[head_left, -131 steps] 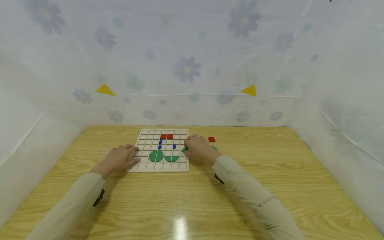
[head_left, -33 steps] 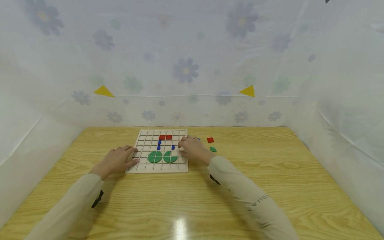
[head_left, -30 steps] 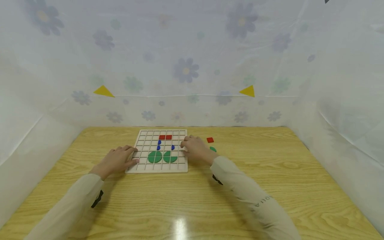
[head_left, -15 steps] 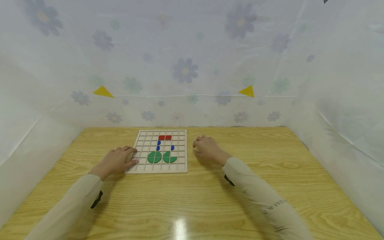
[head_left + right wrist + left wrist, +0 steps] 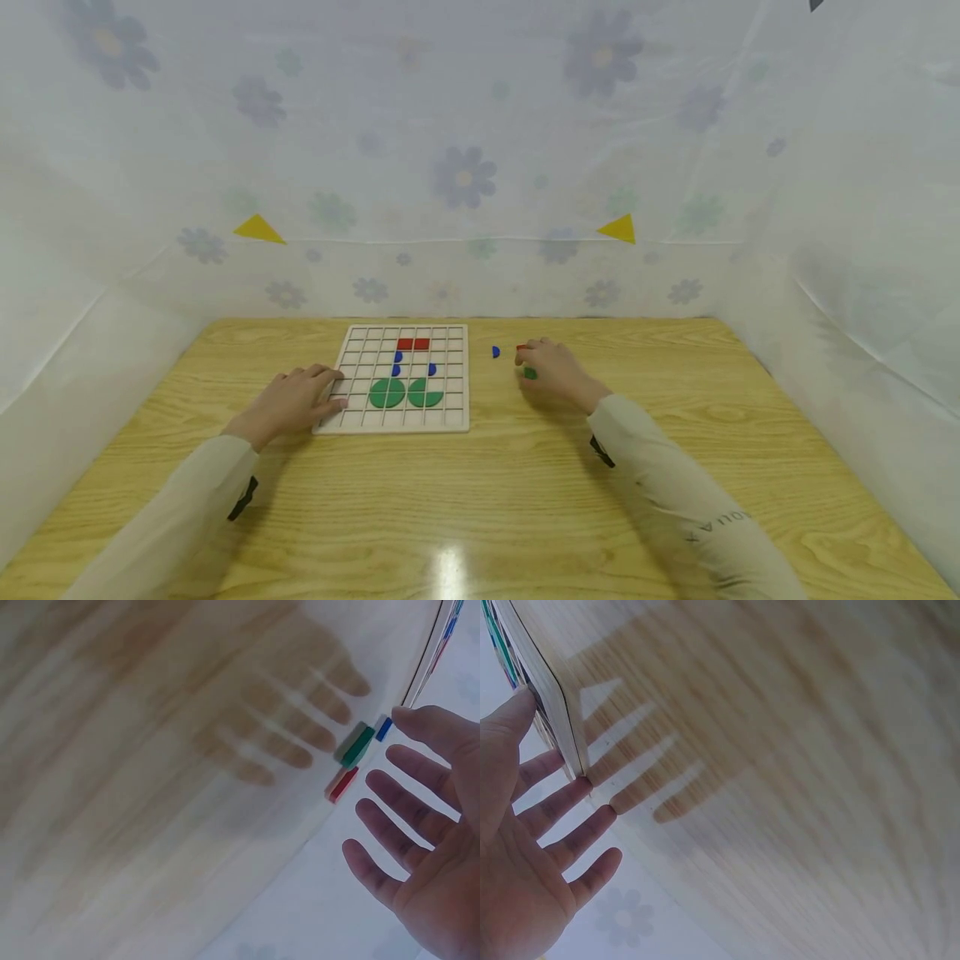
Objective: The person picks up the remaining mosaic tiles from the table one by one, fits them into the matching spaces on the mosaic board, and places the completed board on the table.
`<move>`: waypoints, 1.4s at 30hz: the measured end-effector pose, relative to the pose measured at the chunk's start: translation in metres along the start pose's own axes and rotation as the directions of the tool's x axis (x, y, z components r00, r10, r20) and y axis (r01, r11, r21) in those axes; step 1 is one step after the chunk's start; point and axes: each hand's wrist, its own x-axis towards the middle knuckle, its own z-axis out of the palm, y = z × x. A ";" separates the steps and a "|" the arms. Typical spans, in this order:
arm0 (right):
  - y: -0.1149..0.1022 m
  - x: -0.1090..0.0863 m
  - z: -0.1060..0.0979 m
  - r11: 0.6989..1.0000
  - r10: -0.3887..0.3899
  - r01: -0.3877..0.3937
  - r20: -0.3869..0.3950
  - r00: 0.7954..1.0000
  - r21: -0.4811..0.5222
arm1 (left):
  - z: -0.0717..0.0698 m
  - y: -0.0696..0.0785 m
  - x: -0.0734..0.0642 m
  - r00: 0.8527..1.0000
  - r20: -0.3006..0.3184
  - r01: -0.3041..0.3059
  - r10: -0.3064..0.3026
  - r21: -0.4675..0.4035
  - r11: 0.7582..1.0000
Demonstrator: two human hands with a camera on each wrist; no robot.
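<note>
The left hand [image 5: 288, 402] lies flat on the table [image 5: 480, 500], fingers straight and slightly spread, their tips on the left edge of the board [image 5: 352, 417]; the left wrist view shows the thumb [image 5: 510, 720] against that edge and the fingers [image 5: 570, 840] open, holding nothing.

The board is a pale wooden grid of square cells, lying flat, left of the table's middle. In its cells sit two red squares [image 5: 413, 343] side by side in the second row from the far edge. Below them are three small blue pieces: two [image 5: 397, 362] stacked one above the other, and one [image 5: 432, 368] to their right. Below these lie the green pieces: a full disc [image 5: 387, 392] and, touching it on the right, a three-quarter disc [image 5: 425, 393].

Right of the board, loose on the table, are three pieces: one blue piece [image 5: 495, 352], one red piece [image 5: 521, 347] mostly hidden by the hand, and one green piece [image 5: 529, 373].

The right hand [image 5: 553, 373] hangs over the red and green pieces. The right wrist view shows its fingers [image 5: 409, 799] straight and spread wide, above the table and gripping nothing; the green piece [image 5: 355, 745] lies nearest the fingertips, between the blue [image 5: 383, 728] and the red [image 5: 343, 784].
</note>
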 end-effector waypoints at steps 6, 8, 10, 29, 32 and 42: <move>0.011 -0.003 0.003 0.999 0.034 -0.034 0.023 0.999 -0.012 | -0.001 0.000 0.000 1.000 -0.008 0.001 -0.001 0.003 1.000; 0.013 -0.003 0.004 0.999 0.039 -0.039 0.026 0.999 -0.002 | -0.001 0.000 0.000 1.000 -0.009 0.000 0.000 0.005 1.000; 0.014 -0.004 0.004 0.999 0.045 -0.045 0.025 0.999 0.003 | -0.001 0.001 -0.001 1.000 -0.011 -0.001 0.001 0.006 1.000; 0.021 -0.004 0.008 0.998 0.025 -0.027 0.020 0.999 0.065 | -0.002 0.001 -0.001 1.000 0.004 0.004 -0.004 -0.001 1.000; 0.021 -0.005 0.008 0.996 0.019 -0.021 0.019 1.000 0.082 | -0.002 0.001 -0.002 1.000 0.000 0.003 -0.003 -0.005 1.000; 0.010 -0.003 0.002 0.996 0.072 -0.074 0.039 0.997 0.050 | 0.000 0.000 0.000 1.000 0.002 0.007 -0.007 -0.001 1.000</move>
